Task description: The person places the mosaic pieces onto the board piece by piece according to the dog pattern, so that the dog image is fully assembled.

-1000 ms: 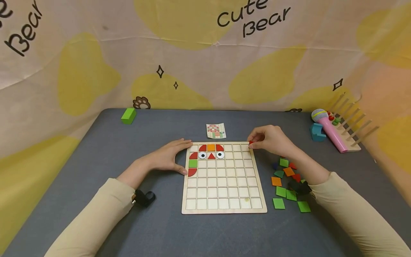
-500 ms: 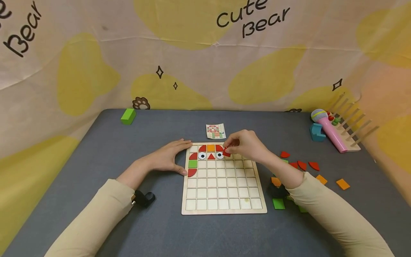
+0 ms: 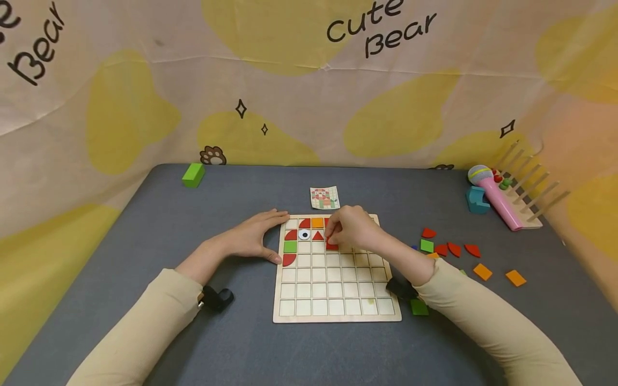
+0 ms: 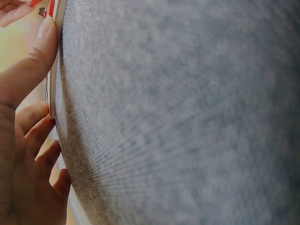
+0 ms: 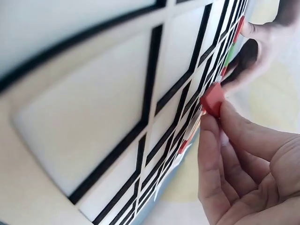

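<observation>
A: R hand [image 3: 354, 229]?
B: Over the upper-middle of the wooden grid board [image 3: 336, 311], fingers [image 5: 213, 140] curled & pinching a small red piece [image 3: 332, 245]. Wrist view shows it best: red piece [image 5: 212, 99] clamped between thumb & fingertips, just at the board's surface. Can't tell if it's seated in a cell.

A: Which cell?
B: Third row down, about the 4th col from the left, right below where the hand covers the second eye. Exact cell partly hidden by the fingers.

A: L hand [image 3: 251, 238]?
B: Flat on the tabletop [image 3: 145, 225] at the board's 9 o'clock edge, fingers straight & together, thumb tip touching the left rim near the lower red quarter-round [image 3: 288, 259]. Holds nothing. L wrist cam is mostly blurred grey, w/ the thumb [image 4: 28, 65] pressed along the board's rim.

A: What's on the board already?
B: Top row: red quarter-round [image 3: 304, 222], orange square [image 3: 316, 222]. Second row: red quarter-round, eye disc [image 3: 304, 234], red triangle [image 3: 317, 235]. Left col below that: green square [image 3: 289, 246], then the lower red quarter-round.

A: Rest of the tabletop?
B: Pattern card [image 3: 324, 197] at the board's 12 o'clock, just beyond it. Loose pieces [image 3: 454, 249] at 3 o'clock: red, green, orange, well spread. Green block [image 3: 193, 174] far at 10 o'clock. Pink toy microphone [image 3: 494, 195] & a wooden peg rack [image 3: 528, 201] at 2 o'clock, near the far right corner.
</observation>
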Tool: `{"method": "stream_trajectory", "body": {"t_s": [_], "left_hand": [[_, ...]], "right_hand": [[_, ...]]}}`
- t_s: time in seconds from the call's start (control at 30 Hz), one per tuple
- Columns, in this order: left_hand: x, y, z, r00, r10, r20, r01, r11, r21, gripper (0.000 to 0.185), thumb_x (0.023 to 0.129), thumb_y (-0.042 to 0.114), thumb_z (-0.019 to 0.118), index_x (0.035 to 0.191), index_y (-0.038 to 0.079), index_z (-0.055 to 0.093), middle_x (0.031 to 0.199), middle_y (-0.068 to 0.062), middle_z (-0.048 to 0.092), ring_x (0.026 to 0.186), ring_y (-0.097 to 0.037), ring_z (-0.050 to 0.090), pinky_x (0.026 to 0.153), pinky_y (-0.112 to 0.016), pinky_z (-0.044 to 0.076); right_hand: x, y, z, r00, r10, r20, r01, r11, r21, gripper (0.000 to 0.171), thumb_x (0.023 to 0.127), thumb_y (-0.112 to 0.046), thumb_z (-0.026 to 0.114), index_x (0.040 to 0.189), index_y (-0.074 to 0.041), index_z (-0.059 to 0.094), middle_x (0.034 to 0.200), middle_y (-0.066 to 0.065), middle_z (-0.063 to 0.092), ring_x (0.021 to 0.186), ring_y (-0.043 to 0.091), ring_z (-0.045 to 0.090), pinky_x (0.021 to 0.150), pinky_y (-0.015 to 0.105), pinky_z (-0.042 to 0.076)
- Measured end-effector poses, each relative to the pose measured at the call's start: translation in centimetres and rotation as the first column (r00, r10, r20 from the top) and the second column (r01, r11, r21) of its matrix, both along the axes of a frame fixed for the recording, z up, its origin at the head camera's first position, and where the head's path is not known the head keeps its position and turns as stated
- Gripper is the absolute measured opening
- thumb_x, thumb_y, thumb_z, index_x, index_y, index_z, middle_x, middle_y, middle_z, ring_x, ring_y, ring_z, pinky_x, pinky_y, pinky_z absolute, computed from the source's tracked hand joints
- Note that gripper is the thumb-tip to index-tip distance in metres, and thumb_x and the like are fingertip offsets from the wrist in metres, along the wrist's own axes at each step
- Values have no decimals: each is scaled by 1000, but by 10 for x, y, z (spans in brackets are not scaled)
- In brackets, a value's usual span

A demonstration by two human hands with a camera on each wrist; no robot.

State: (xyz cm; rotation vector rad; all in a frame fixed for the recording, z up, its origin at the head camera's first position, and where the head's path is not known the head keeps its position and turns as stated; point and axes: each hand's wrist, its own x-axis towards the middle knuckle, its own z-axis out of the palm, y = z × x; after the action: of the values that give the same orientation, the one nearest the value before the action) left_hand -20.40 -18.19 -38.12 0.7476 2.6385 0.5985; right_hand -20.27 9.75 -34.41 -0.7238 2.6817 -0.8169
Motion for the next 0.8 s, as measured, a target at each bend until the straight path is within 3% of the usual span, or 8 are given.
{"method": "stream_trajectory", "body": {"t_s": [0.37,0.8], "left_hand": [[0,1,-1,1000,-2,1,2,1000,3,106,73,49,84,156,11,30,164,-9,29,156,-35,16,123,-58,21],[1,0,0,1000,-7,-8,7,1000,6,106,72,50,84,156,11,31,164,-10,30,155,-37,17,122,-59,22]], "right_hand": [[0,-4,-11,998,16,-61,-14,999,33,7,77,-8,83,80,-13,78,74,-1,74,66,8,62,66,22,51],[1,-5,-8,998,24,-66,-22,999,38,10,75,-9,84,77,-14,76,68,-2,69,63,8,58,66,23,47]]}}
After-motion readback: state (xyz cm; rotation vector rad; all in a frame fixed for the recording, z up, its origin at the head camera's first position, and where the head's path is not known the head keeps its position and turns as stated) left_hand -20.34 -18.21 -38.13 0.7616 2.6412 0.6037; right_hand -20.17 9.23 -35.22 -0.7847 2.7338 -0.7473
